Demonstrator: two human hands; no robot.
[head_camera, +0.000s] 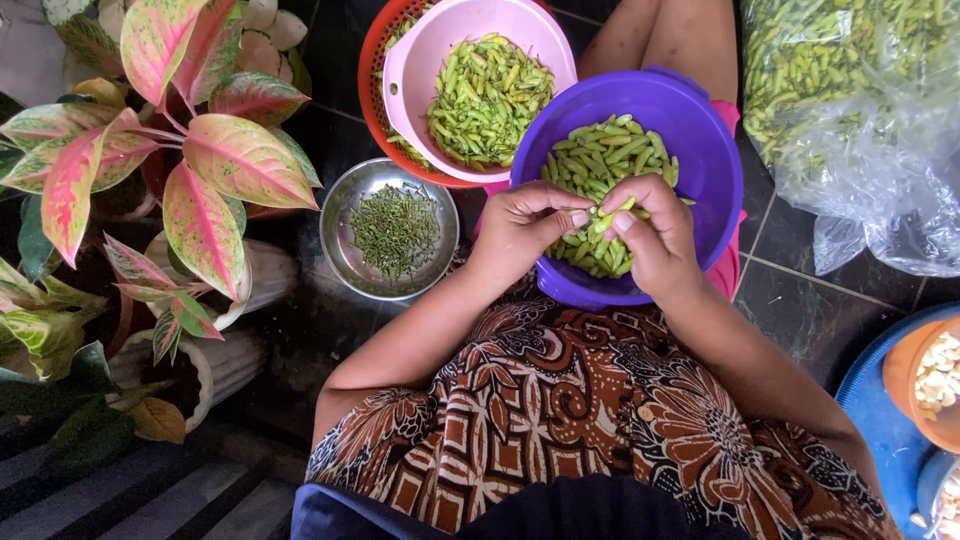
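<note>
Fingers of the left hand (525, 225) and right hand (650, 235) pinched one green chili (608, 213) between them over the purple bowl (700, 150) on the lap; the steel stem dish (345, 250) lay at nine o'clock.

I note smooth, matt plastic on the purple bowl (700, 150) and pink bowl (420, 60). The steel dish (340, 225) looks shiny. The bag (880, 190) is clear, crinkled plastic; the floor tiles (790, 310) glossy.
</note>
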